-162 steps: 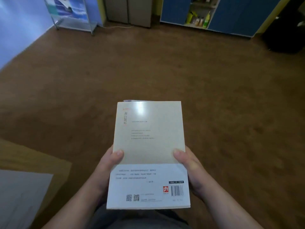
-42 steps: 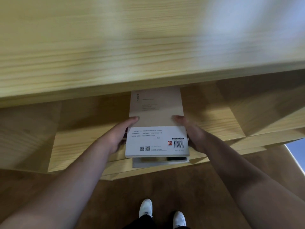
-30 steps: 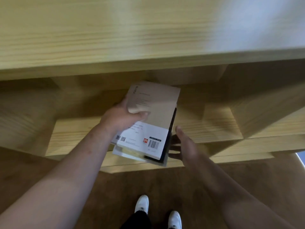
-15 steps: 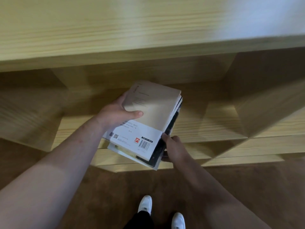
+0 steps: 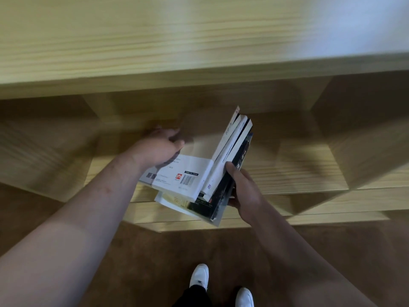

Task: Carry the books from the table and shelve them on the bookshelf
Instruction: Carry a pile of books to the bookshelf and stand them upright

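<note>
A small stack of books (image 5: 199,171) is tipped up on edge in the middle compartment of a pale wooden bookshelf (image 5: 199,54). The cream-and-white top book shows its barcode; dark-covered books lie beneath it, spines towards me. My left hand (image 5: 160,147) presses on the white cover from the left, fingers curled and blurred. My right hand (image 5: 243,189) grips the near right edge of the stack, thumb on the spines. The stack's lower corner overhangs the shelf's front edge.
Upright dividers stand left (image 5: 97,111) and right (image 5: 345,151) of this compartment. The shelf's top board juts out above. Brown carpet (image 5: 141,267) lies below, with my white shoes (image 5: 200,275) close to the shelf.
The stack has swung from lying tilted to nearly standing on edge. My right hand slid up along the spines; my left hand moved onto the cover's left part.
</note>
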A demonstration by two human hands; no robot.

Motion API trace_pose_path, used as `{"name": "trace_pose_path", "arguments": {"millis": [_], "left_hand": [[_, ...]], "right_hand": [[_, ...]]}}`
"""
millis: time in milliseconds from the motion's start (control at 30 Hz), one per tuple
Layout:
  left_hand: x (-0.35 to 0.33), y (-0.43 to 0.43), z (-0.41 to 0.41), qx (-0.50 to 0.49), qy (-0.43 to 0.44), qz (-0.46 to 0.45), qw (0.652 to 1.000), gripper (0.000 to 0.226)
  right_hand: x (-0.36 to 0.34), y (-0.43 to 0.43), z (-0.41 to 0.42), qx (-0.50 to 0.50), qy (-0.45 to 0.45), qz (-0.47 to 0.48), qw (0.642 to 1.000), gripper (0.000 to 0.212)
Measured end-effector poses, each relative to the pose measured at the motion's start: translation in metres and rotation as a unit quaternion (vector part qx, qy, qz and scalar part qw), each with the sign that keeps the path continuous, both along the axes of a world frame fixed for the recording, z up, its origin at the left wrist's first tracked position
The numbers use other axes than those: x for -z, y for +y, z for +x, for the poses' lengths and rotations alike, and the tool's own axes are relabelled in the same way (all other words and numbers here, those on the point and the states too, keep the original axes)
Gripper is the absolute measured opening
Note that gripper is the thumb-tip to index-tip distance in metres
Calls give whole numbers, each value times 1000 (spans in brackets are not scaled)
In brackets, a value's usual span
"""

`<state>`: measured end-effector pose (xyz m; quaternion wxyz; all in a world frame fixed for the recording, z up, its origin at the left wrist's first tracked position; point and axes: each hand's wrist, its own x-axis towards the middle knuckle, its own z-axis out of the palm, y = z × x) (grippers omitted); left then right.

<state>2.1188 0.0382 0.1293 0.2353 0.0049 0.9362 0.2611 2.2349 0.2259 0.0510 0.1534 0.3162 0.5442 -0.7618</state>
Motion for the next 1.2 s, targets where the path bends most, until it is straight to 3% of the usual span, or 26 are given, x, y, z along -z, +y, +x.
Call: {"name": "trace_pose_path", "arguments": {"millis": [67, 167, 333, 433, 533, 700, 833, 933, 1033, 1133, 1200], "left_hand": [[-1, -4, -1, -33, -21, 42, 998, 48], [-2, -12, -2, -27, -43, 39, 998, 80], [2, -37, -12, -72, -70, 156, 983, 50], [7, -60, -15, -105, -97, 185, 972, 84], [14, -78, -17, -144, -98, 172, 970, 65], [9, -81, -21, -148, -118, 167, 968, 58], [4, -77, -41, -112, -71, 204, 970, 77], [-23, -57, -45, -57, -87, 163, 981, 89], [-26, -47, -61, -51, -115, 95, 987, 86], [-24, -46, -64, -38, -123, 88, 988, 86], [-18, -49, -61, -29, -124, 105, 986, 81]], "right_hand": [[-4, -5, -3, 13, 28, -27, 999, 36], [-7, -10, -8, 0, 76, -6, 997, 49], [-21, -28, -26, -33, 143, 55, 988, 41], [-32, -44, -44, -46, 151, 76, 984, 45], [-42, -59, -64, -59, 125, 85, 987, 52], [-55, -71, -84, -77, 60, 129, 987, 63], [-65, -73, -88, -83, 21, 140, 986, 48], [-71, -74, -92, -79, -4, 133, 988, 47], [-76, -77, -97, -88, -33, 126, 988, 67], [-78, -83, -102, -68, -39, 123, 989, 94], [-77, -87, -105, -54, -29, 128, 990, 100]]}}
